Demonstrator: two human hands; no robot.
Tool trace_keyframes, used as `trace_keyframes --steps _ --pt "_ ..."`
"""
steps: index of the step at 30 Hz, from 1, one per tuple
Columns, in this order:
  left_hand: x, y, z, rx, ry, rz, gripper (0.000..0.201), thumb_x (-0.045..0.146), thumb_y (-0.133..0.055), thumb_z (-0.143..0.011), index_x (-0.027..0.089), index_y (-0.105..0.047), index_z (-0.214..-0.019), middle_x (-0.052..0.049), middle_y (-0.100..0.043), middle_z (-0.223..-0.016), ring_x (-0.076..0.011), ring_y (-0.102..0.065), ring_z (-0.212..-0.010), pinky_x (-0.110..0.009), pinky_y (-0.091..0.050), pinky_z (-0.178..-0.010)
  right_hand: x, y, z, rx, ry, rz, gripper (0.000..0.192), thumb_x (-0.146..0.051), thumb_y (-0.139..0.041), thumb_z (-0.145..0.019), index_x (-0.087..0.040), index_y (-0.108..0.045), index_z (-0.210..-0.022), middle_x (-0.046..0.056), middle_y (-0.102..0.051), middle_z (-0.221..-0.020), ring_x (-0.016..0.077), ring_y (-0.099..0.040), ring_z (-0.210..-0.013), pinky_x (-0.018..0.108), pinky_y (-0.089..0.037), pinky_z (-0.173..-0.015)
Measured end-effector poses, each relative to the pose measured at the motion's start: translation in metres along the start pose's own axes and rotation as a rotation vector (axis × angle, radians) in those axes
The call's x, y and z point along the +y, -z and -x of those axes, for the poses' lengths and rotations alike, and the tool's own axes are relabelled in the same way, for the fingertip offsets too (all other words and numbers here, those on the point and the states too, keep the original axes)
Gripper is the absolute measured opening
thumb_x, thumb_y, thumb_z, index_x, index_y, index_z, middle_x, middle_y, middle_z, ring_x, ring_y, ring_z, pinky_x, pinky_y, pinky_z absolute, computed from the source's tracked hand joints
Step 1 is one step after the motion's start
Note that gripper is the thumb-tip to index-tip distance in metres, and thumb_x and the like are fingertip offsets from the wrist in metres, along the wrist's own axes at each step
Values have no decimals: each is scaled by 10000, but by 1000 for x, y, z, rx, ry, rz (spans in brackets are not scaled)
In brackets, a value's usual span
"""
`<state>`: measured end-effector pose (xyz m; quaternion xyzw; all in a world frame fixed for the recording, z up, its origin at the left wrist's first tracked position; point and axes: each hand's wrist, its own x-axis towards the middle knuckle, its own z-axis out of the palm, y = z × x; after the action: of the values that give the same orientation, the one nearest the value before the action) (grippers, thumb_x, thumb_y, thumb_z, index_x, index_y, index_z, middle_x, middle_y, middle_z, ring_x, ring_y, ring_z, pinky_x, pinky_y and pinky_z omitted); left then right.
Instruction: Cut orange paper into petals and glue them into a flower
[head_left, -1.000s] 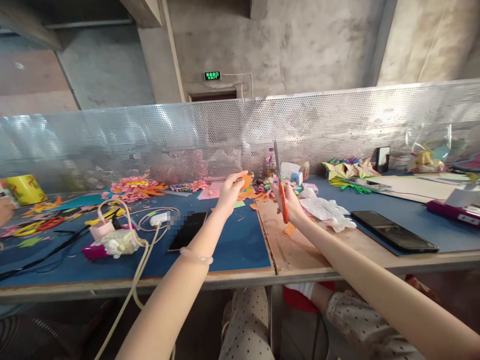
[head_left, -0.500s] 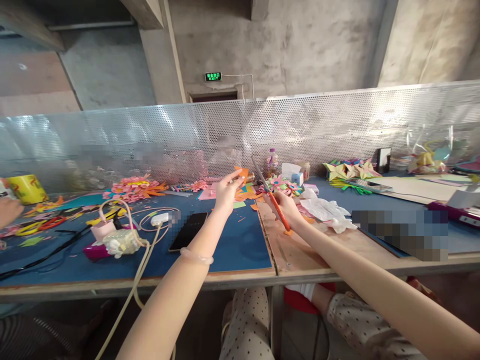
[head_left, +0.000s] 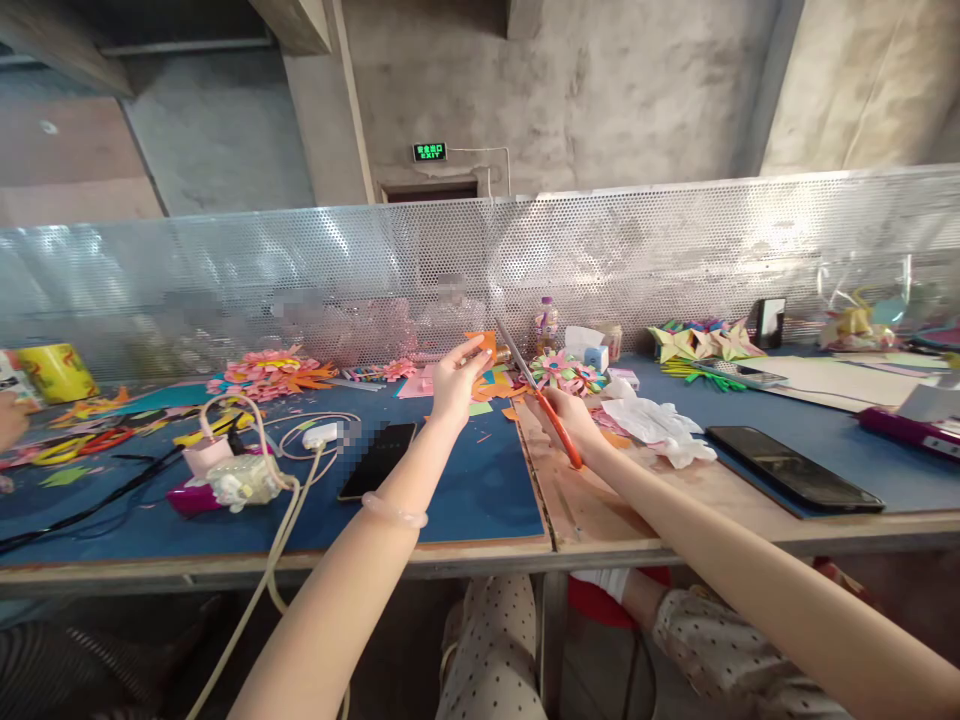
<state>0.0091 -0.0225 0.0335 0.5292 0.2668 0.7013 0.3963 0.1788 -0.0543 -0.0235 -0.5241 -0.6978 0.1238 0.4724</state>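
Note:
My left hand (head_left: pixel 454 388), a pale bracelet (head_left: pixel 393 511) on its wrist, pinches a small piece of orange paper (head_left: pixel 480 342) above the table. A pair of scissors (head_left: pixel 556 424) with orange-red handles is in my right hand (head_left: pixel 576 416). The blades point up and away, their tips just right of the orange paper; whether they touch it I cannot tell. Orange paper scraps (head_left: pixel 507 391) lie beneath and between my hands. Behind my right hand sits a bunch of colourful paper flowers (head_left: pixel 568 372).
A dark phone (head_left: pixel 379 460) lies left of my forearm, another phone (head_left: pixel 791 467) on the right. Cables run from a plug cluster (head_left: pixel 244 480) over the table edge. Crumpled tissue (head_left: pixel 660 425) lies right of my hand. A perforated metal screen (head_left: pixel 360 290) closes the back. Another person's hand (head_left: pixel 11 418) shows far left.
The orange paper has turned slightly in my left hand and shows a flatter edge. The scissors' tips have shifted a little left and down. The view has moved slightly.

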Motion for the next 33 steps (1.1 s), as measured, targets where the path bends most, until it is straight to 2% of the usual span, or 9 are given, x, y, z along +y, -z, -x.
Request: trace_keyframes --steps 8,12,20,24,29,33 --pt "-4 1 -4 44 -77 -24 352 231 -728 -659 202 -656 -1002 -52 -673 -986 -157 -660 -821 -331 -531 -778 1 -3 -1 -25 23 15 459 -639 -423 -811 -207 -441 -654 -7 -520 -595 148 -480 -571 254 -340 -532" --pt "-4 -1 -3 38 -91 -2 389 238 -732 -652 198 -637 -1027 -62 -662 -1017 -168 -655 -853 -336 -527 -787 -2 -5 1 -20 36 -11 457 -630 -425 -816 -207 -437 -643 -10 -524 -595 145 -476 -577 251 -335 -535" --pt "-6 0 -3 33 -106 -34 459 268 -731 -680 194 -610 -1116 -82 -666 -1067 -182 -658 -867 -348 -524 -809 -10 -8 5 -29 28 -73 427 -600 -458 -814 -195 -538 -705 2 -593 -669 150 -533 -628 252 -374 -587" --pt "-3 -2 0 47 -126 -41 459 281 -744 -675 212 -628 -1113 -70 -666 -1082 -183 -660 -848 -365 -528 -809 -12 -9 5 -7 19 -89 432 -604 -470 -805 -193 -515 -678 -4 -566 -636 147 -525 -610 251 -373 -563" --pt "2 -6 3 86 -179 -2 382 264 -742 -680 220 -666 -1052 -56 -677 -1022 -180 -661 -835 -373 -526 -826 -13 -10 6 -61 -34 -201 367 -543 -461 -829 -197 -517 -720 -18 -526 -608 134 -515 -544 236 -374 -493" --pt "1 -7 3 103 -209 15 371 253 -743 -678 219 -664 -1039 -51 -675 -979 -175 -659 -812 -363 -527 -805 -14 -11 7 -45 -15 -198 396 -572 -469 -819 -199 -480 -687 -22 -502 -596 122 -487 -523 230 -366 -474"
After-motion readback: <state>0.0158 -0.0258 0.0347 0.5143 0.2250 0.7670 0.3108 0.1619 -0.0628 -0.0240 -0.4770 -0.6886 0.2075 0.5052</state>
